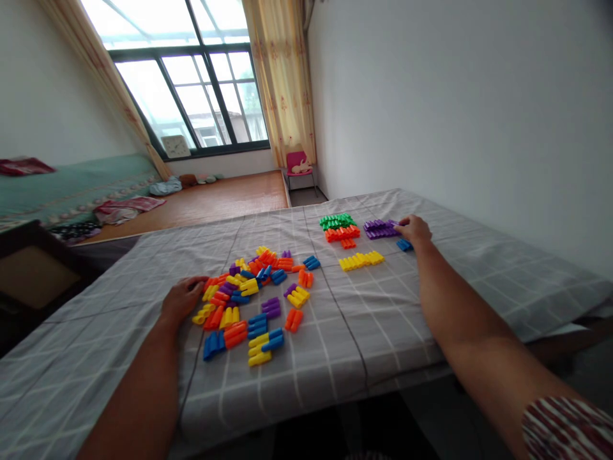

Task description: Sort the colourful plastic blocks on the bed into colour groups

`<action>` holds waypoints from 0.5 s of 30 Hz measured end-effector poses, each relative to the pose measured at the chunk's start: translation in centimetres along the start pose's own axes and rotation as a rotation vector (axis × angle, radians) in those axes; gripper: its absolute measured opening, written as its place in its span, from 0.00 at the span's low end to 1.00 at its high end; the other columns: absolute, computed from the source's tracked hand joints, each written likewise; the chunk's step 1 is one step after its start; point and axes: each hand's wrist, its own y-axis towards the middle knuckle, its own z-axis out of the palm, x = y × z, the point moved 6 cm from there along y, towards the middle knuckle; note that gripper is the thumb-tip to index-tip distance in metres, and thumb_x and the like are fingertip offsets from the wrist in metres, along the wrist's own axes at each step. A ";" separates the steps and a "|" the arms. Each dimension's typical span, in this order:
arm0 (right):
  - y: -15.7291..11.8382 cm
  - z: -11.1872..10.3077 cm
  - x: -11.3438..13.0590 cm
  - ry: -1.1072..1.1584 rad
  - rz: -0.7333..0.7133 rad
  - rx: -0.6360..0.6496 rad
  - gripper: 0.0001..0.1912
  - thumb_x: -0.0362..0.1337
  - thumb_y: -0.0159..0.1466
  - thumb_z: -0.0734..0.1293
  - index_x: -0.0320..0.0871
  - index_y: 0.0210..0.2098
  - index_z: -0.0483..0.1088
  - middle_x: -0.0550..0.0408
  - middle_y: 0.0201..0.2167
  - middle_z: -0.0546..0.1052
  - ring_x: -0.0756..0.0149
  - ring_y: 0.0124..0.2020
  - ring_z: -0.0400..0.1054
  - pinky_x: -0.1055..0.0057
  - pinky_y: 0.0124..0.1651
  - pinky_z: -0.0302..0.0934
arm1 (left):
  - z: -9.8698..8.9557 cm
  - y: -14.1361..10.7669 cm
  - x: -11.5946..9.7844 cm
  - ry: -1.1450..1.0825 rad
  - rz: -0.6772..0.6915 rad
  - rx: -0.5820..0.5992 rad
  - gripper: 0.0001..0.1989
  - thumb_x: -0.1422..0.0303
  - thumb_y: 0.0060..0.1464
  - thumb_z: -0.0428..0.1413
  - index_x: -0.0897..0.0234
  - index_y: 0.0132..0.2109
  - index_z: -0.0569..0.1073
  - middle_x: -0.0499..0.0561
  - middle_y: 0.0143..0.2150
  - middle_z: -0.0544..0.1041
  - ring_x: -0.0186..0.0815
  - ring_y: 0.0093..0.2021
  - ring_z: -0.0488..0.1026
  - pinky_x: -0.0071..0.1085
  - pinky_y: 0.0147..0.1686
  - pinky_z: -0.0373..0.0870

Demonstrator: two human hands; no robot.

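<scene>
My right hand (414, 229) is at the right end of a row of purple plastic blocks (379, 229), thumb and fingers closed on a purple block there. Just below that hand lies a small blue block (405, 245). My left hand (183, 298) rests on the cloth at the left edge of a mixed pile of orange, yellow, blue and purple blocks. Its fingers are loosely extended, with the tips beside an orange block (211, 282). Left of the purple row are grouped green blocks (338, 221) and orange blocks (341, 234). A yellow row (361, 260) lies nearer me.
A grey checked cloth (316, 370) covers the table or bed. The white wall (460, 108) rises on the right. Farther back are a wooden platform (230, 195), a pink chair (297, 160), a clock (175, 146) and a curtained window.
</scene>
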 end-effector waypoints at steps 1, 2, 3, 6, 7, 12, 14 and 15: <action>-0.2 0.1 0.1 -0.015 0.006 0.012 0.14 0.44 0.49 0.73 0.47 0.34 0.74 0.50 0.41 0.77 0.54 0.45 0.69 0.57 0.46 0.62 | 0.0 0.0 0.0 -0.001 -0.004 0.000 0.22 0.58 0.49 0.47 0.60 0.44 0.80 0.54 0.46 0.79 0.44 0.47 0.74 0.33 0.46 0.70; -0.3 0.2 0.1 -0.026 0.011 0.025 0.14 0.46 0.48 0.73 0.47 0.33 0.74 0.50 0.40 0.77 0.53 0.45 0.68 0.56 0.46 0.62 | -0.1 -0.1 -0.1 0.000 -0.008 -0.002 0.22 0.58 0.49 0.47 0.60 0.44 0.80 0.53 0.46 0.79 0.43 0.47 0.74 0.33 0.45 0.71; -0.3 0.3 0.1 -0.035 0.014 0.036 0.15 0.47 0.48 0.73 0.48 0.33 0.74 0.51 0.40 0.77 0.53 0.45 0.68 0.55 0.46 0.62 | -0.1 -0.1 -0.1 0.002 -0.012 -0.004 0.21 0.58 0.49 0.47 0.59 0.43 0.80 0.53 0.46 0.79 0.43 0.47 0.75 0.33 0.45 0.71; -0.5 0.1 0.0 -0.044 0.008 0.034 0.16 0.49 0.49 0.72 0.48 0.33 0.74 0.50 0.41 0.76 0.51 0.46 0.67 0.53 0.47 0.62 | -0.1 -0.2 -0.1 0.008 -0.020 -0.001 0.21 0.58 0.50 0.47 0.59 0.43 0.80 0.53 0.46 0.79 0.43 0.47 0.74 0.33 0.45 0.70; -0.5 -0.1 0.0 -0.041 0.000 0.016 0.16 0.50 0.51 0.71 0.47 0.34 0.74 0.50 0.42 0.76 0.51 0.46 0.67 0.54 0.47 0.62 | -0.1 -0.2 -0.1 0.007 -0.020 0.003 0.21 0.58 0.50 0.47 0.59 0.44 0.79 0.53 0.47 0.79 0.43 0.47 0.74 0.32 0.46 0.70; -1.9 -1.3 3.0 0.054 -0.200 -0.162 0.13 0.43 0.62 0.62 0.41 0.39 0.72 0.44 0.38 0.76 0.56 0.40 0.69 0.61 0.46 0.62 | 0.0 -0.4 -0.3 0.001 -0.016 0.001 0.22 0.59 0.51 0.47 0.62 0.45 0.79 0.55 0.48 0.78 0.42 0.49 0.73 0.31 0.49 0.68; -3.5 -1.2 5.8 0.123 -0.343 -0.171 0.14 0.40 0.64 0.60 0.40 0.43 0.71 0.44 0.40 0.76 0.59 0.37 0.70 0.64 0.47 0.62 | 0.1 -0.6 -0.6 0.001 -0.010 0.005 0.21 0.60 0.51 0.47 0.62 0.45 0.79 0.54 0.48 0.78 0.41 0.49 0.73 0.31 0.49 0.68; -4.6 -1.0 7.4 0.158 -0.420 -0.143 0.14 0.40 0.64 0.59 0.40 0.45 0.70 0.45 0.41 0.76 0.61 0.37 0.70 0.65 0.46 0.62 | 0.1 -0.7 -0.8 0.002 -0.005 0.003 0.21 0.61 0.51 0.47 0.62 0.45 0.79 0.54 0.47 0.78 0.41 0.49 0.73 0.31 0.49 0.68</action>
